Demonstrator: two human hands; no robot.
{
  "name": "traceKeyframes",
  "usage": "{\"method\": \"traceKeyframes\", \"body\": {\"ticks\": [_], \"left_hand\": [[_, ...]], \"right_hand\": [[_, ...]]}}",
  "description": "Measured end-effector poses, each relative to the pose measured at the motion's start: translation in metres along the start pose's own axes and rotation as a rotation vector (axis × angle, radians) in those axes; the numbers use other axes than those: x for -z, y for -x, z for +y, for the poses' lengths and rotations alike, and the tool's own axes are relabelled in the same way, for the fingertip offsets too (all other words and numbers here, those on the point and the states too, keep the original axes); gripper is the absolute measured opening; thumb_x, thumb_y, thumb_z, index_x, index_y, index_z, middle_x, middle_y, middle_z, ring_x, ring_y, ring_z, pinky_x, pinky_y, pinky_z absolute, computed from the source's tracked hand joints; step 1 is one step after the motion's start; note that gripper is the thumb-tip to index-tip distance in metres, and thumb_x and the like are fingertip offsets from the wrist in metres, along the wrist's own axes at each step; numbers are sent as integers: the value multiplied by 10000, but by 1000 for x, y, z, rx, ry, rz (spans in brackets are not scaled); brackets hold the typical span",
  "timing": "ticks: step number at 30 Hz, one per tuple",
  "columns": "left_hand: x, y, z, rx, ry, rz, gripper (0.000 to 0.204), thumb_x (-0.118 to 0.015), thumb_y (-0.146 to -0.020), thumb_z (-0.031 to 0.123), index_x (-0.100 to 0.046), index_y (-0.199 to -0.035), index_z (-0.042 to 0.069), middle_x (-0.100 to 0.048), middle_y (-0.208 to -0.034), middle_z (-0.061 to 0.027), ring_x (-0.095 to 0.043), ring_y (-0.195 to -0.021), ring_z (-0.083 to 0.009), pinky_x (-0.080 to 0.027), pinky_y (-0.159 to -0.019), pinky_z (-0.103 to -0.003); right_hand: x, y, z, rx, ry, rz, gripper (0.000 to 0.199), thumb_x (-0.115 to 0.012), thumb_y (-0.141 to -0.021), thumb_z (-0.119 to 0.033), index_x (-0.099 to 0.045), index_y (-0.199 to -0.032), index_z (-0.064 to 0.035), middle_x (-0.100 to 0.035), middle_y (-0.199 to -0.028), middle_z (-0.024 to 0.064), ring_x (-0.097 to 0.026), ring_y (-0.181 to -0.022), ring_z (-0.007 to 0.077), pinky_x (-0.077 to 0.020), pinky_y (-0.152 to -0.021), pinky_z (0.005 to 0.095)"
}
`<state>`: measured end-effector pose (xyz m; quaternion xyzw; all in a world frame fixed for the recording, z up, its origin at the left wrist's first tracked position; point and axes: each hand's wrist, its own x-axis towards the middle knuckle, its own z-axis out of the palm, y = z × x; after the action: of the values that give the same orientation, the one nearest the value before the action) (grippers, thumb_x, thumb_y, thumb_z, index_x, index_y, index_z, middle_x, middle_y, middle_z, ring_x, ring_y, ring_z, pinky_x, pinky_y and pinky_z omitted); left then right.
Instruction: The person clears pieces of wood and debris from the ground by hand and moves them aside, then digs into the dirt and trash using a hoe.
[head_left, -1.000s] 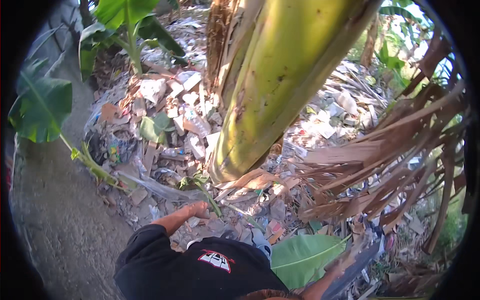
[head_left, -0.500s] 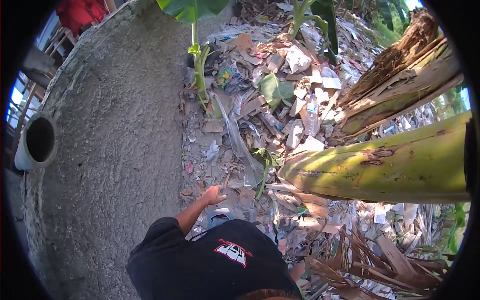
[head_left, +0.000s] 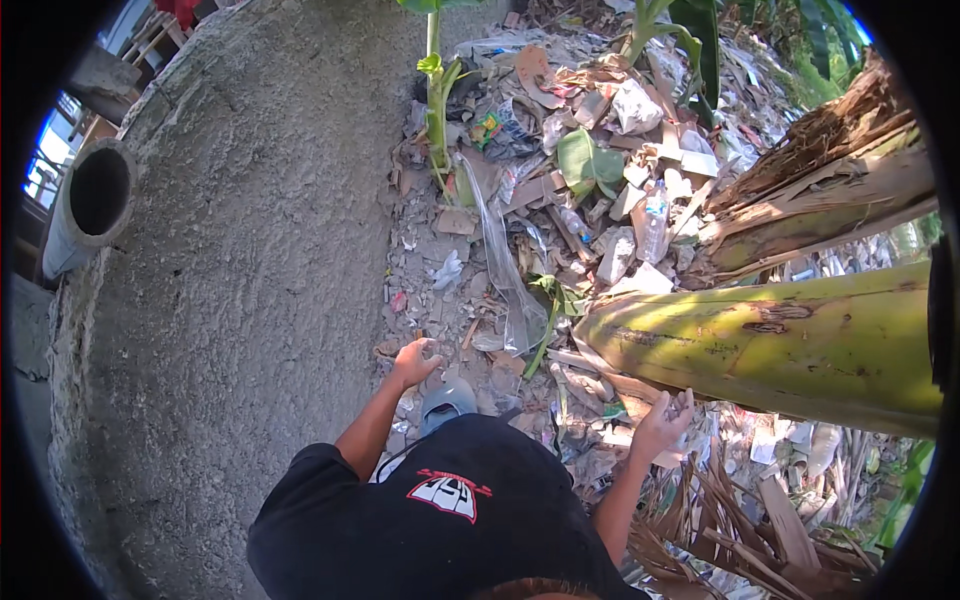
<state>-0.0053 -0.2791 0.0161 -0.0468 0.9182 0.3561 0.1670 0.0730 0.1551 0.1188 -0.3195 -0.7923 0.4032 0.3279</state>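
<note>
My left hand [head_left: 415, 362] hangs over the littered ground just ahead of my foot [head_left: 446, 402], its fingers loosely curved and apart, with nothing visible in them. Out to the right, my right hand [head_left: 663, 424] is raised, fingers spread, beside the lower edge of a thick green banana trunk [head_left: 770, 335]; whether it touches the trunk I cannot tell. Ahead of the left hand lies a strip of clear plastic [head_left: 505, 270]. A broken green stalk [head_left: 545, 335] rests near the trunk's base.
A rough concrete wall [head_left: 250, 240] with a pipe opening [head_left: 102, 193] runs along the left. Scattered litter includes a plastic bottle [head_left: 654, 225]. A young banana plant [head_left: 437, 110] grows by the wall. A dried, peeling trunk [head_left: 820, 190] and dry leaves [head_left: 740, 530] flank the right.
My right hand has come into view at the right, by the trunk. My left hand has moved slightly up and left. The surroundings have shifted toward the right in the view.
</note>
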Motion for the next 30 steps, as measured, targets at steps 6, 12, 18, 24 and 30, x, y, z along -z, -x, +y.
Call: {"method": "traceKeyframes", "body": {"ticks": [6, 12, 18, 24, 30], "left_hand": [[-14, 2, -19, 29, -8, 15, 491, -673, -719, 337, -579, -1074, 10, -633, -1003, -174, -616, -934, -282, -473, -828, -357], [-16, -17, -50, 96, 23, 2, 485, -669, -721, 304, -565, -1098, 16, -622, -1032, -176, -595, -989, -290, -459, -861, -365], [-18, -78, -64, 192, 220, 15, 527, -666, -720, 293, -529, -1123, -17, -585, -1089, -216, -562, -1043, -294, -435, -888, -358], [-31, -219, -87, 92, 117, 173, 631, -686, -730, 350, -490, -1171, -56, -540, -1155, -238, -519, -1092, -331, -402, -923, -374], [-47, -419, -116, 125, 117, 319, 667, -708, -700, 342, -479, -1170, -72, -533, -1145, -272, -512, -1096, -355, -401, -924, -382]], "right_hand": [[29, -60, -61, 457, 486, 460, 777, -703, -758, -210, -241, -1334, 32, -267, -1333, 256, -273, -1233, 403, -260, -1012, 515], [28, -104, -63, 575, 635, 601, 997, -743, -701, -423, -155, -1342, 64, -177, -1360, 275, -142, -1279, 468, -178, -1035, 575], [10, -135, -53, 282, 771, 566, 1267, -768, -617, -521, 47, -1318, 149, -90, -1331, 350, -73, -1270, 477, -123, -1046, 574], [-15, -153, -64, 318, 648, 420, 1187, -809, -664, -169, 183, -1288, 20, -154, -1324, 270, -352, -1140, 274, -420, -940, 365], [-37, -155, -63, 399, 594, 388, 1002, -710, -755, -52, 106, -1334, 5, -287, -1338, 235, -427, -1114, 243, -413, -978, 369]]}}
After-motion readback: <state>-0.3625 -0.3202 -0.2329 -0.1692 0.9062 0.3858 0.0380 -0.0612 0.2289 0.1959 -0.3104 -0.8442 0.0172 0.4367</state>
